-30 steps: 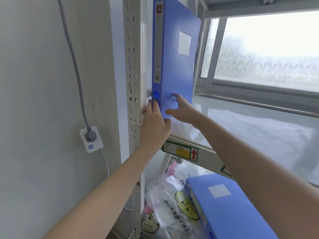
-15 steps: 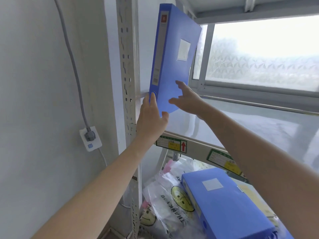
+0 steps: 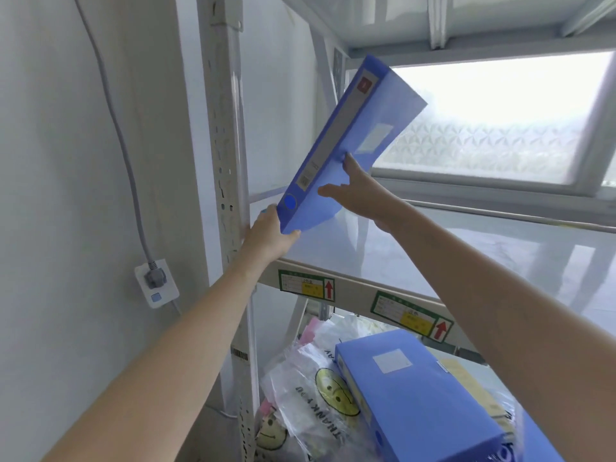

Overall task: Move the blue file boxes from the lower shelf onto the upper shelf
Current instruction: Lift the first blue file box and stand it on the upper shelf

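A blue file box (image 3: 346, 145) is over the left end of the white upper shelf (image 3: 466, 261), leaning to the right, its spine toward me. My left hand (image 3: 270, 235) grips its bottom corner beside the shelf post. My right hand (image 3: 363, 195) lies flat against its broad right face, fingers spread. A second blue file box (image 3: 416, 395) lies flat on the lower shelf, on top of plastic bags.
A perforated metal post (image 3: 226, 161) stands just left of the held box. A wall socket with a grey cable (image 3: 155, 281) is on the wall to the left. Plastic bags with smiley faces (image 3: 320, 401) fill the lower shelf. A frosted window (image 3: 493, 128) is behind.
The held box has tipped from upright to leaning right. Both hands have stayed on it, the right hand moving up its face.
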